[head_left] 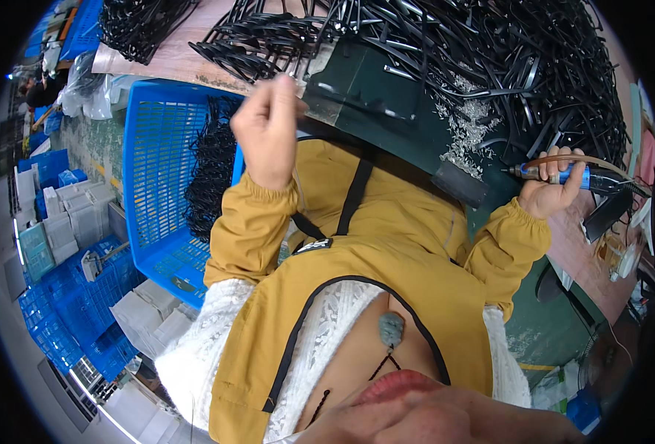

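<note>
My right hand [553, 183] grips a blue and black electric screwdriver [575, 176], its tip pointing left over the bench. A brown cord loops over the fingers. My left hand [269, 129] is raised between the blue crate and the bench edge, slightly blurred. Its fingers are curled closed; what they hold, if anything, I cannot make out. A smeared dark object [364, 102], perhaps an eyeglass frame, lies near the bench edge to its right. Tiny silver screws [464, 129] are heaped on the dark green mat [423, 137]. Slim black eyeglass parts [468, 44] pile up behind them.
A blue plastic crate [146, 163] at the left holds many black pieces [213, 166]. More black frames [268, 37] lie at the bench's far left. A dark block [460, 185] sits at the near edge. White boxes [65, 222] and blue crates [72, 311] are stacked farther left.
</note>
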The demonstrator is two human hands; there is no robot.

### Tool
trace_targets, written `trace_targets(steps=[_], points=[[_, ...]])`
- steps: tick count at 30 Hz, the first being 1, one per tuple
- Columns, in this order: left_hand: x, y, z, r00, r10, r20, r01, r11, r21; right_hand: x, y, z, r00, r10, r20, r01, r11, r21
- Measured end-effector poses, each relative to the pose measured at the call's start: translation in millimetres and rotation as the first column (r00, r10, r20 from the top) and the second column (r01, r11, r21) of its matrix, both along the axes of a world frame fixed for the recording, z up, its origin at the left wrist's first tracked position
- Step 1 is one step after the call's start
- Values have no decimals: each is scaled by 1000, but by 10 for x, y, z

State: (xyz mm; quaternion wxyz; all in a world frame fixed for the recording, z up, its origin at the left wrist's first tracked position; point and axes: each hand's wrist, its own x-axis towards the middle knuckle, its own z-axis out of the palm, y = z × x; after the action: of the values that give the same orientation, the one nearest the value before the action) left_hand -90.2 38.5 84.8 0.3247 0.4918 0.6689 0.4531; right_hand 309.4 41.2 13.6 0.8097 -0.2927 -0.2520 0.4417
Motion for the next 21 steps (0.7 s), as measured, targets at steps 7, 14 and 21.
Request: trace_targets(steps=[7, 14, 21], points=[[-761, 1105, -589, 460, 148, -876, 400, 846, 353, -27, 12, 28, 993, -39, 111, 47, 997, -68], [-960, 1053, -103, 461, 307, -832, 172, 889, 423, -35, -4, 22, 998, 6, 61, -5, 1000, -23], [368, 209, -566, 511, -149, -847, 752, 555, 356, -34, 32, 58, 999, 12, 40, -10, 999, -51]])
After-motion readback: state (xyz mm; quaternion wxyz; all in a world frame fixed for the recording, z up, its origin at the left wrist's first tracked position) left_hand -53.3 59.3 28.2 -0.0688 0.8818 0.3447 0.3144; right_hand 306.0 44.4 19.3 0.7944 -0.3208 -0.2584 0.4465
